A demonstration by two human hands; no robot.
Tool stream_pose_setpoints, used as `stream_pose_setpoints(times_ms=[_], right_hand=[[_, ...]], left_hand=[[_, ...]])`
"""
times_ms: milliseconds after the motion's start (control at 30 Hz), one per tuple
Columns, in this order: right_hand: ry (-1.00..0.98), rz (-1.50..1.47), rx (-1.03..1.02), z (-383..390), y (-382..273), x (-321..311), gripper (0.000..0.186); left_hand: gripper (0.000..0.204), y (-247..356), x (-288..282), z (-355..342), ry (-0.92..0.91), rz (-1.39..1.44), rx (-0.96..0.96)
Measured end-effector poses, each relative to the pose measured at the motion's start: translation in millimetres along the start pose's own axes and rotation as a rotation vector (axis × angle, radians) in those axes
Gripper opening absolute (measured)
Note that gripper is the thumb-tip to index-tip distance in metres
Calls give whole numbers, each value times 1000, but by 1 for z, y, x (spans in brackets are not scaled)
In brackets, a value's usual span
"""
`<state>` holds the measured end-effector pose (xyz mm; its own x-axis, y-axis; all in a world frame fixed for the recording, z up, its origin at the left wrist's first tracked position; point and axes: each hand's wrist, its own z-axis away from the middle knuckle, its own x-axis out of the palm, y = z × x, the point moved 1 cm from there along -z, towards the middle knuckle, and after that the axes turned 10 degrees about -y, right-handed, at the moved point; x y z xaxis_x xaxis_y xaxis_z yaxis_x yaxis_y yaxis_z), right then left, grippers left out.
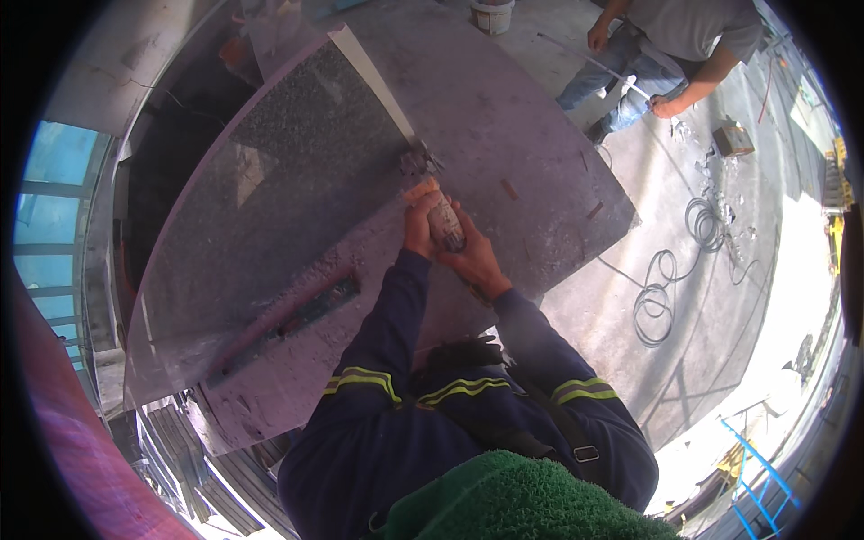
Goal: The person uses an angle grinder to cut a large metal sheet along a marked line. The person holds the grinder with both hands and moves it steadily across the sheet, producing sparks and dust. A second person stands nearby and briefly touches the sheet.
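Note:
Both my hands grip a dusty power tool [445,223] that looks like an angle grinder, with an orange collar. My left hand [419,227] wraps its left side, and my right hand [477,261] closes round its rear right side. The tool's blurred front end meets the near end of a pale edge strip [373,85] on a dark speckled slab [297,144]. Whether it touches the slab I cannot tell. Beneath lies a wide dusty board [513,117]. Left of my left forearm, a long dark bar with reddish edges [315,308] rests among pale dust.
At the upper right a person [693,36] holds a thin pale rod [621,79]. A brown box [733,141] and coiled cable [652,310] lie on the floor. A white bucket [492,18] stands at the far side. Metal profiles [180,450] lie at the lower left.

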<state>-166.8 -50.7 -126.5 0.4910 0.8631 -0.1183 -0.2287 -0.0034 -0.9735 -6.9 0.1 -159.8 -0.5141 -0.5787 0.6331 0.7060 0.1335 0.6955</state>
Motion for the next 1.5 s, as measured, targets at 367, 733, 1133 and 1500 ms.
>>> stream_pose_setpoints(times_ms=[367, 733, 1133, 1500], right_hand=[[-35, -19, 80, 5, -3, -2, 109], [-5, 13, 40, 7, 12, 1, 106], [8, 32, -2, 4, 9, 3, 108], [-14, -12, 55, 3, 0, 0, 110]], left_hand=[[28, 2, 9, 7, 13, 50, 3], [31, -8, -3, 4, -29, -10, -13], [32, -2, 1, 2, -13, 42, -18], [37, 1, 4, 3, -27, -1, -10]])
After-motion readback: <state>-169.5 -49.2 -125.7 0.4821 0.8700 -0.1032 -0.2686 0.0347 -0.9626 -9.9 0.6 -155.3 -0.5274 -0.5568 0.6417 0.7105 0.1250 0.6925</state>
